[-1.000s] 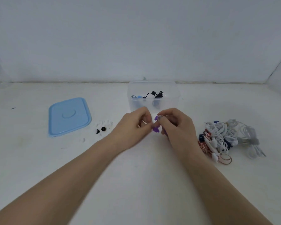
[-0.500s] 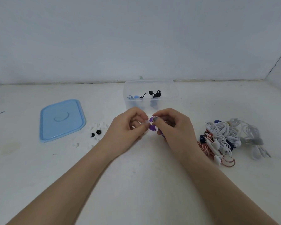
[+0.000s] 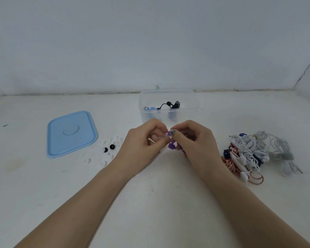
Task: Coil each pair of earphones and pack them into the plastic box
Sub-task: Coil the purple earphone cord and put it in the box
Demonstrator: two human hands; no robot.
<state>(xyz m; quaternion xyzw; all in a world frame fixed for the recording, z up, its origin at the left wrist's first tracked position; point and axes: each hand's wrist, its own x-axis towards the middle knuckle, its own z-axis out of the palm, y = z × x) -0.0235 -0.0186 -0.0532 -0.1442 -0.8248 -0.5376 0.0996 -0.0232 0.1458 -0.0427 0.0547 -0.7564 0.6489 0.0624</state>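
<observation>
Both hands [image 3: 168, 140] pinch seemingly purple earphones [image 3: 172, 145] before plastic box [image 3: 195, 104].

Purple earphones [image 3: 172, 145] pinched before clear box [image 3: 168, 111]

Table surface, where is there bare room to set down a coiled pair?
Bare table lies between the forearms, and between the blue lid and clear plastic box. It is crowded right of the right hand by the tangled earphone pile, and beside the lid by loose ear tips.

plastic box [image 3: 169, 97] open-topped just beyond the hands, tangled earphones [image 3: 249, 153] blocking the right, blue lid [image 3: 70, 133] and ear tips [image 3: 108, 148] left, bare table [image 3: 159, 203] between the forearms
</observation>
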